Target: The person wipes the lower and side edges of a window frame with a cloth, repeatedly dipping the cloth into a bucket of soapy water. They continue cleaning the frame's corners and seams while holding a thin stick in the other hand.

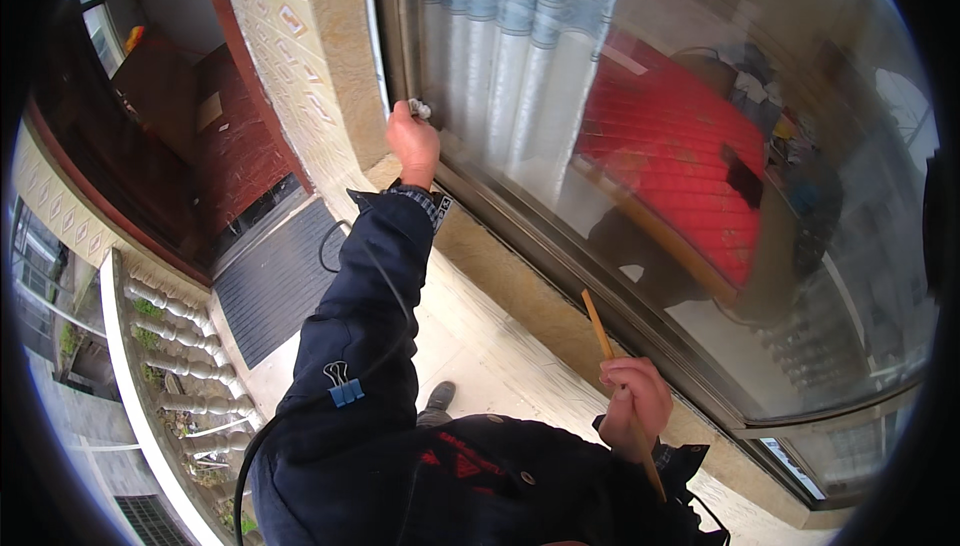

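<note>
My left hand [414, 142] is closed on a crumpled whitish wad [421, 109], probably cloth or paper, against the left side of the metal window frame [409, 28]. At the lower right, my right hand [637, 403] grips a thin, flat wooden stick [594, 317], its tip angled up towards the lower window rail. Behind the large glass pane [660, 246] hang a blue and white curtain [517, 58] and, beyond it, a red quilted surface [675, 156]. Fingers of the left hand partly hide the wad.
A tiled wall edge and stone sill [517, 276] run beside the window. To the left are an open doorway with a dark ribbed mat [277, 283] and a white balustrade [135, 366]. A black cable lies along my left sleeve, with a blue binder clip [346, 393] on it.
</note>
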`<state>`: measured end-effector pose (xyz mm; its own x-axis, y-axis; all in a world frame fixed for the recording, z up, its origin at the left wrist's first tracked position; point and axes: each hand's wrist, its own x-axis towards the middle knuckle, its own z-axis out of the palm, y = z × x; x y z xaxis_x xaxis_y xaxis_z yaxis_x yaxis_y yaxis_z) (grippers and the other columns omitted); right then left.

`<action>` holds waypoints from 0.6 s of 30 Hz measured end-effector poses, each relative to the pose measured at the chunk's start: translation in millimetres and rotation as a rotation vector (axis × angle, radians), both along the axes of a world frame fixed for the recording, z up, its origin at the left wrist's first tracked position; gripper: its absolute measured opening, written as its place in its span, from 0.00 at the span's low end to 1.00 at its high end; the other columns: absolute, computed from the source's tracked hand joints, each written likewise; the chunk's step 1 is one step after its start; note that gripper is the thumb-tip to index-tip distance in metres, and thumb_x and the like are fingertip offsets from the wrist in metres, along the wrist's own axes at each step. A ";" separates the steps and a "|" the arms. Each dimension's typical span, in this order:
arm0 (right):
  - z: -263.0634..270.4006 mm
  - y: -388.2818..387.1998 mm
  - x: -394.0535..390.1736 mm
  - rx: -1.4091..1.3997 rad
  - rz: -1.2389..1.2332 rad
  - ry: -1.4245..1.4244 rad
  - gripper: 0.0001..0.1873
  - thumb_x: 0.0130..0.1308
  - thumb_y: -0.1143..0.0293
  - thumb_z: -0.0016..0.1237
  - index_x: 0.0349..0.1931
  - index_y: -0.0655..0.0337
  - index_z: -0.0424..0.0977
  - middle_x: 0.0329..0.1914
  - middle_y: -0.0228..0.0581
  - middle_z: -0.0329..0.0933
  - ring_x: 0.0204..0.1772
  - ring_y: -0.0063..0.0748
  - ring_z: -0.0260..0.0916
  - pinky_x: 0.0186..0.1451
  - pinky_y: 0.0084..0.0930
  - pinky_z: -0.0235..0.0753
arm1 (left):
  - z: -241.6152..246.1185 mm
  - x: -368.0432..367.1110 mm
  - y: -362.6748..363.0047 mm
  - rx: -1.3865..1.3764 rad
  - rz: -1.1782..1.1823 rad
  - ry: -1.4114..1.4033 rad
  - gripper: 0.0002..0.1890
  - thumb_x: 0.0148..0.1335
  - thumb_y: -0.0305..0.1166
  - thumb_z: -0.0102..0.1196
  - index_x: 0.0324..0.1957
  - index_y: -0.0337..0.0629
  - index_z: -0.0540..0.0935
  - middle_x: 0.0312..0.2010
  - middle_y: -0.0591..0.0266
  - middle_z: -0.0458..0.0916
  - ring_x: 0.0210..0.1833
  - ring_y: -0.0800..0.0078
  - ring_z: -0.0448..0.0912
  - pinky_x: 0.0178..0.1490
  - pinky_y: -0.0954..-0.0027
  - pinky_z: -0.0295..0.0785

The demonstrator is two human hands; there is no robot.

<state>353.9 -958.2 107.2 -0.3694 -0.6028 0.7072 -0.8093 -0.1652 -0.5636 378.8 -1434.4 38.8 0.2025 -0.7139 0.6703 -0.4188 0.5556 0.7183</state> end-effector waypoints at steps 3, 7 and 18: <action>-4.4 17.1 -6.2 0.006 -0.073 -0.039 0.06 0.59 0.80 0.43 0.31 0.70 0.74 0.33 0.51 0.80 0.29 0.44 0.76 0.33 0.30 0.75 | -10.1 -11.6 12.6 -0.068 -0.045 -0.034 0.06 0.51 0.18 0.51 0.31 0.40 0.75 0.30 0.47 0.78 0.35 0.43 0.77 0.38 0.48 0.71; -9.1 22.0 -5.2 -0.013 -0.077 -0.087 0.06 0.60 0.80 0.43 0.32 0.69 0.74 0.33 0.51 0.80 0.30 0.44 0.77 0.34 0.30 0.75 | -24.6 -12.4 76.8 -0.182 -0.196 -0.104 0.09 0.48 0.16 0.51 0.31 0.40 0.75 0.30 0.47 0.76 0.34 0.43 0.75 0.36 0.48 0.70; 11.6 -5.9 12.0 0.010 0.048 -0.038 0.06 0.59 0.80 0.44 0.33 0.71 0.75 0.33 0.53 0.79 0.32 0.46 0.77 0.36 0.30 0.77 | 5.7 -0.7 22.7 -0.019 -0.199 -0.021 0.04 0.54 0.18 0.52 0.31 0.37 0.76 0.29 0.43 0.80 0.36 0.41 0.78 0.38 0.49 0.73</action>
<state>365.9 -964.2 118.7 -0.3662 -0.6274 0.6872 -0.7787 -0.1976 -0.5954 378.1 -1411.7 44.5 0.0443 -0.7259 0.6864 -0.3136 0.6422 0.6995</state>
